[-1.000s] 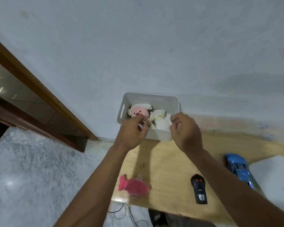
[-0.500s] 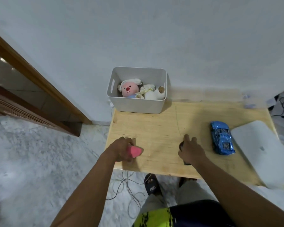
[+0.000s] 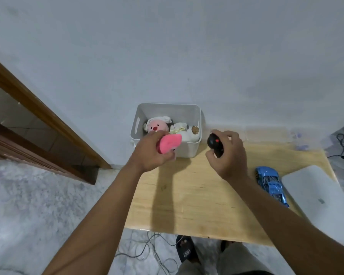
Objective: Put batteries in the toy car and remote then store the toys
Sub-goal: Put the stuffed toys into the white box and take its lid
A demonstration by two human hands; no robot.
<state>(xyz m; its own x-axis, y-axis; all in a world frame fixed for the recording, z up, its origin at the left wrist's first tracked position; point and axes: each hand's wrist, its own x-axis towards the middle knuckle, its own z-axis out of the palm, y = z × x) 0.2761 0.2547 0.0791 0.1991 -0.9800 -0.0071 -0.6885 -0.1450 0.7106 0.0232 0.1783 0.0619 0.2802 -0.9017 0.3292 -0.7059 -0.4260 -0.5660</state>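
Note:
My left hand (image 3: 150, 153) grips a pink plush toy (image 3: 168, 143) and holds it up at the front rim of the white storage bin (image 3: 189, 149). My right hand (image 3: 229, 155) is closed on the black remote (image 3: 214, 144), raised above the table just right of the bin. Inside the bin lie a pink-faced plush (image 3: 156, 127) and a white plush (image 3: 184, 133). The blue toy car (image 3: 271, 183) rests on the wooden table (image 3: 197, 195) to the right of my right forearm.
A closed white laptop (image 3: 324, 203) lies at the table's right edge beside the car. The bin stands against the wall. A wooden door frame (image 3: 48, 116) runs down the left. Loose cables (image 3: 157, 253) and my sandalled feet are on the floor below the table's near edge.
Both hands picked their items off the near part of the table and lifted them toward the bin: the left with the pink plush, the right with the remote.

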